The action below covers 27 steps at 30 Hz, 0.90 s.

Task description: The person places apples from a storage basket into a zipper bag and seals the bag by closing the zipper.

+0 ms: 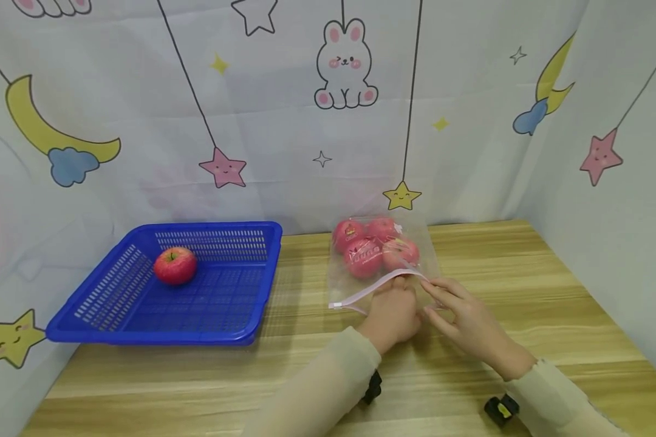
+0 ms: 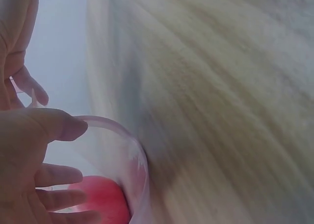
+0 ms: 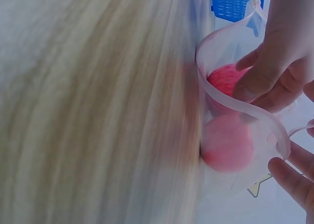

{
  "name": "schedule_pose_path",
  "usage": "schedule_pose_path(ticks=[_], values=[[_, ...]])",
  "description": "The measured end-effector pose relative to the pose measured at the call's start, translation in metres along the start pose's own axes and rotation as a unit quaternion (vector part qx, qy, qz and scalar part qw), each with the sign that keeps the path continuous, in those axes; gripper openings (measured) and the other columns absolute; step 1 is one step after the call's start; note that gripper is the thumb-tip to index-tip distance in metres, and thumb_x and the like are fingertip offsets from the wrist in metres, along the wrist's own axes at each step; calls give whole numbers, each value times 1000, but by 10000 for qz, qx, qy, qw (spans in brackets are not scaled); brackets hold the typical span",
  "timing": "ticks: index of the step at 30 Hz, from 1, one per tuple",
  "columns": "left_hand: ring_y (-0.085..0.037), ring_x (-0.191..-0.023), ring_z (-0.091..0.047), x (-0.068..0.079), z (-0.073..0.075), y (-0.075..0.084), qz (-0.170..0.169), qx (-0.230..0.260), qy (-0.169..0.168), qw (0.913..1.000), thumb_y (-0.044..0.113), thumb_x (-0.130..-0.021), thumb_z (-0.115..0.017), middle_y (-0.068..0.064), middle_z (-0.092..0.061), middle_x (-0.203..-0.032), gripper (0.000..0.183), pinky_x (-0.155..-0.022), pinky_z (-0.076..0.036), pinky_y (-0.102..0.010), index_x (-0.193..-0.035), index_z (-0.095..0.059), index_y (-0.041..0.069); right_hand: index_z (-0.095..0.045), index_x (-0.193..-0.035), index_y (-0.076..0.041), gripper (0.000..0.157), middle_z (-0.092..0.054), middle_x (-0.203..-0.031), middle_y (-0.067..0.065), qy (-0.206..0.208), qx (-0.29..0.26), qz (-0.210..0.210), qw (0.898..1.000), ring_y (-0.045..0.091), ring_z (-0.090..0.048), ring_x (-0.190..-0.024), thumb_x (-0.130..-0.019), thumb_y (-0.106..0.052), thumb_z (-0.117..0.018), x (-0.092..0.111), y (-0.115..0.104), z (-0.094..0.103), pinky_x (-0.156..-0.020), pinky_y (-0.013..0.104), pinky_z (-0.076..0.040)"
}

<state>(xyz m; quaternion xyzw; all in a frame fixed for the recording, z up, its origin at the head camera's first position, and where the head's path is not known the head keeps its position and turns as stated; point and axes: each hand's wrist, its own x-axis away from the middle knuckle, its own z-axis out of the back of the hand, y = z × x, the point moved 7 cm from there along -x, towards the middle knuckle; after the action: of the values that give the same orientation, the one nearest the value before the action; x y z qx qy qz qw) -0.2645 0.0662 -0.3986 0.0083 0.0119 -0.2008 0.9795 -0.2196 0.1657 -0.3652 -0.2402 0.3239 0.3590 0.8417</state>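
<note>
A clear slider-zip bag lies on the table with several red apples inside. My left hand reaches into the bag's mouth. Its fingers are spread near an apple in the left wrist view, and it grips nothing. At the right end of the bag's pink-edged opening, my right hand pinches the edge between thumb and fingers. Through the right wrist view the bag's rim curves wide, with the left fingers inside beside a red apple.
To the left stands a blue plastic basket holding one red apple. Behind the wooden table hangs a white curtain printed with stars, moons and a rabbit. The white slider sits at the bag's left end.
</note>
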Motion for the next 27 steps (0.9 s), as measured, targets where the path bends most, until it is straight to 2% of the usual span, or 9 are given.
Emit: schedule_pose_path(ticks=[3, 7, 11, 15, 19, 23, 27], values=[[-16, -117, -51, 3, -1, -2, 48, 101, -35, 9999, 45, -84, -62, -1, -59, -117, 39, -90, -48, -35, -109, -64, 15, -62, -120, 1, 48, -60, -114, 9, 11, -1, -7, 10000, 17, -64, -89, -96, -39, -50, 0, 0, 0, -74, 19, -51], [-20, -118, -52, 7, -1, -3, -7, 139, -43, 9999, 46, -84, -61, -3, -60, -120, 39, -86, -50, -39, -108, -65, 16, -62, -121, 1, 45, -60, -115, 10, 30, -29, -8, 10000, 17, -66, -83, -95, -35, -53, -1, -1, 0, -70, 20, -52], [-21, -109, -56, 12, 3, -3, -74, 117, -51, 9999, 47, -84, -61, -2, -61, -115, 39, -82, -51, -38, -105, -65, 15, -62, -121, 0, 40, -60, -115, 10, 56, -30, 14, 10000, 16, -66, -78, -90, -24, -62, -2, -3, 1, -69, 21, -52], [-20, -101, -57, 17, 6, -2, -147, 127, -171, 9997, 46, -85, -60, -2, -60, -111, 39, -80, -51, -36, -106, -64, 14, -62, -121, 1, 42, -60, -114, 10, 109, 4, 59, 9999, 16, -66, -75, -83, -15, -69, -2, -3, 2, -71, 20, -52], [-18, -94, -57, 22, 7, 0, -314, 150, -281, 9990, 45, -85, -61, -1, -59, -106, 36, -76, -51, -34, -103, -63, 13, -61, -122, 1, 41, -60, -115, 9, 50, -37, -16, 10000, 16, -66, -78, -87, -21, -66, -1, -1, 1, -76, 17, -50], [-17, -85, -55, 27, 11, 3, -528, 197, -179, 9983, 43, -83, -63, 2, -57, -97, 29, -67, -50, -31, -93, -64, 15, -60, -123, 1, 42, -59, -116, 10, -3, -144, -42, 9999, 16, -68, -76, -92, -28, -59, 0, 0, 0, -77, 14, -50], [-16, -84, -56, 31, 16, 5, -664, 217, 27, 9976, 41, -82, -64, 2, -57, -97, 26, -65, -50, -31, -91, -64, 17, -61, -122, 1, 41, -58, -117, 11, 25, -125, 10, 9999, 17, -68, -76, -90, -23, -63, -1, 0, 0, -76, 14, -50]])
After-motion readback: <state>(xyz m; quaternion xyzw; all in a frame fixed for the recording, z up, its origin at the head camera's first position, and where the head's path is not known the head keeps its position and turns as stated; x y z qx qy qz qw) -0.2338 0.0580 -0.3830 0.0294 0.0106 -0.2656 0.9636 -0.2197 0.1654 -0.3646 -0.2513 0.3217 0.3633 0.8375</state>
